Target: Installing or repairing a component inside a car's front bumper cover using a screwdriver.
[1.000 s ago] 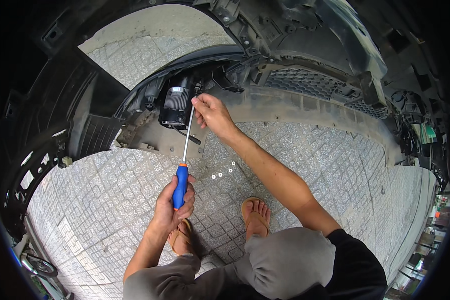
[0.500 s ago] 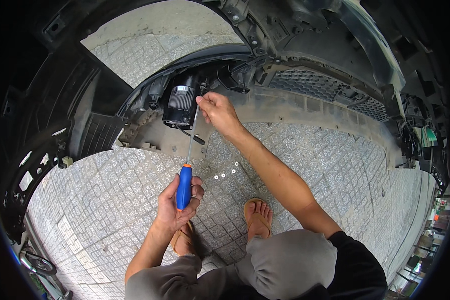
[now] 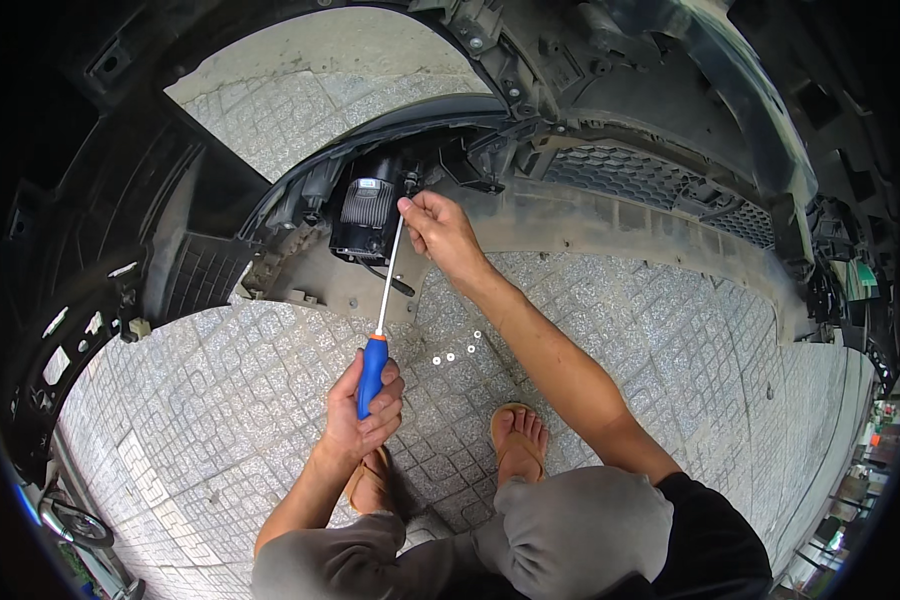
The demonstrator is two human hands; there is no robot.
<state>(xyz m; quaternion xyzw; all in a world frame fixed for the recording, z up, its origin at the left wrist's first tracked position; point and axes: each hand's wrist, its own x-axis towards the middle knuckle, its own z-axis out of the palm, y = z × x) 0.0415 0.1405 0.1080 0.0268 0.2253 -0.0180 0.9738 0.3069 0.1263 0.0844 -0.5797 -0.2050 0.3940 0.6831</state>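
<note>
My left hand [image 3: 348, 428] is wrapped round the blue handle of a long screwdriver [image 3: 373, 372], whose silver shaft points up and away. My right hand [image 3: 444, 238] pinches the shaft's far end between thumb and fingers, hiding the tip. Just left of those fingertips is a black finned unit [image 3: 365, 212], which looks like a fog lamp housing. It sits inside a large black car bumper [image 3: 570, 215], seen from its inner side. A short black cable [image 3: 395, 283] hangs below the unit. Whether the tip touches a screw cannot be seen.
Several small pale washers [image 3: 437, 361] lie on the patterned paving [image 3: 660, 400] between my hands and feet. A honeycomb grille [image 3: 620, 175] runs along the bumper to the right. Part of a parked motorbike [image 3: 80, 525] shows at the lower left.
Both hands stay on the screwdriver. Its handle has turned a little in my left hand, and its orange butt end has gone out of sight. The whole view has shifted slightly.
</note>
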